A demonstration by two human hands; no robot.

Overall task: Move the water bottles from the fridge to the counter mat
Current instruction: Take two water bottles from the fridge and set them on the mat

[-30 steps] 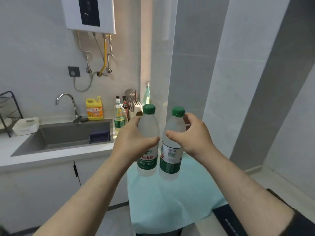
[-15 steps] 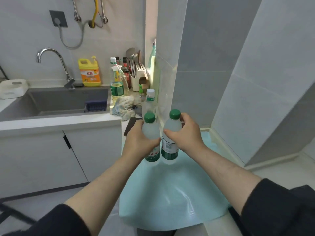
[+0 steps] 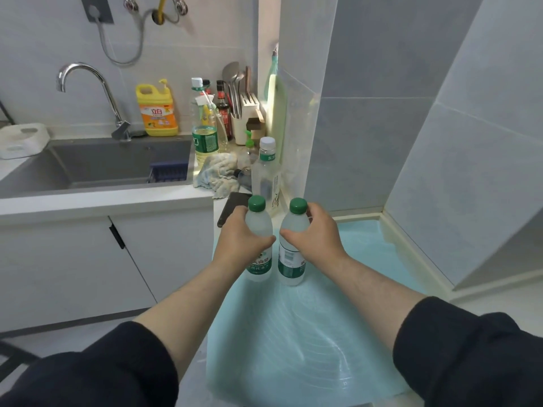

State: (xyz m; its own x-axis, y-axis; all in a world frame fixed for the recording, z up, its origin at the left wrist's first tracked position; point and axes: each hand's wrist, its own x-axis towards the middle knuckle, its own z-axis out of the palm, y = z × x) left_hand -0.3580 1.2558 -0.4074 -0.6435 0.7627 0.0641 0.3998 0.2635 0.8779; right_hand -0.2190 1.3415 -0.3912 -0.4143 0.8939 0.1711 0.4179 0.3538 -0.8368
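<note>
Two clear water bottles with green caps and green labels stand upright side by side on the light blue counter mat (image 3: 308, 342). My left hand (image 3: 239, 239) is wrapped around the left bottle (image 3: 260, 267). My right hand (image 3: 316, 236) grips the right bottle (image 3: 291, 265). Both bottle bases appear to rest on the mat near its far left part. The fridge is out of view.
A third bottle with a white cap (image 3: 266, 171) stands just behind the pair, beside a dark phone (image 3: 230, 208) and a crumpled cloth (image 3: 217, 173). The sink (image 3: 97, 164), tap, yellow detergent jug (image 3: 157, 110), oil bottle and utensil holder lie to the left. Grey tiled walls close in on the right.
Both hands have brought the bottles down from chest height onto the mat, and my view has tilted downward toward the counter.
</note>
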